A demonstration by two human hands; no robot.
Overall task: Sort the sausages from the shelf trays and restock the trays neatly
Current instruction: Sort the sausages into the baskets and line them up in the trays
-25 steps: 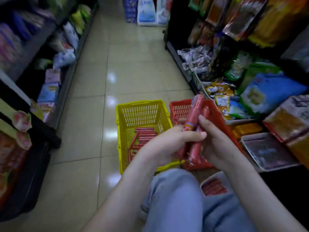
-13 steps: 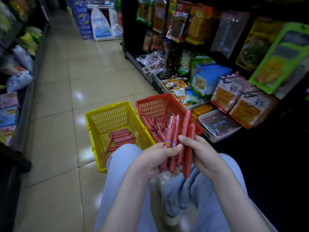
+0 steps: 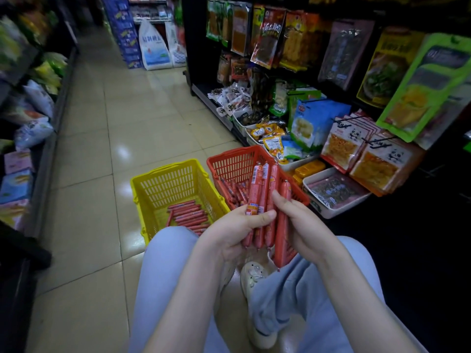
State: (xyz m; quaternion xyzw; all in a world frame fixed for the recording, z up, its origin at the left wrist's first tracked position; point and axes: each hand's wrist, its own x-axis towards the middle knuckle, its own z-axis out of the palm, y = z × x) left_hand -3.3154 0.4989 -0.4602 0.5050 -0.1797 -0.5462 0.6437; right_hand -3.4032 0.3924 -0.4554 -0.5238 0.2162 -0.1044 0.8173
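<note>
Crouched in the shop aisle, both hands in front of my knees. My left hand (image 3: 237, 225) grips a bundle of sausages (image 3: 261, 189), red, standing roughly upright, with the thumb pressed across the front and the fingers curled behind. My right hand (image 3: 303, 225) curls round a single sausage (image 3: 282, 225) just beside the bundle on the right, index finger lying over its upper part.

Two baskets sit side by side on the tiled floor (image 3: 114, 138) beyond my hands. The yellow basket (image 3: 163, 184) on the left has a flat layer of sausages (image 3: 190, 215) on its bottom. The red basket (image 3: 234, 159) on the right has loose sausages (image 3: 235, 191) piled inside.

A white shelf tray (image 3: 331, 212) sits low on the right shelf, near the red basket; contents dark, can't tell what.
</note>
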